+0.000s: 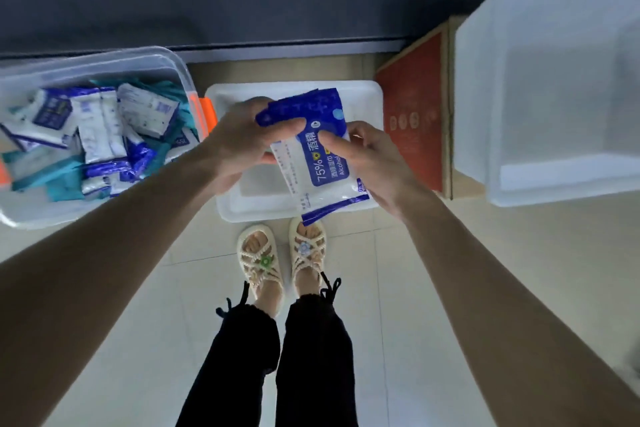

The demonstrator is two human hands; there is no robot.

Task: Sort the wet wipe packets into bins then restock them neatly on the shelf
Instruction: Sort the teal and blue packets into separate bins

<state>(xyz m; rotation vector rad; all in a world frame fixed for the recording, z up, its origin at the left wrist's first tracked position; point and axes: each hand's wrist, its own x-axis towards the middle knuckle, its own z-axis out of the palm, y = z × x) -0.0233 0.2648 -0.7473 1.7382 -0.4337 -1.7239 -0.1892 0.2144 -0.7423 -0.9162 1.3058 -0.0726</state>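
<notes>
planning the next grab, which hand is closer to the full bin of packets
Left. The left hand is just beside the full bin, gripping a blue packet; the right hand pinches that packet's other side, farther off toward the red box.

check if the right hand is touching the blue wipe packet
Touching. The head view shows the right hand pinching the blue wipe packet, fingertips on its label.

The blue-and-white wipe packet [311,156] reads "75%" and "Alcohol".
</notes>
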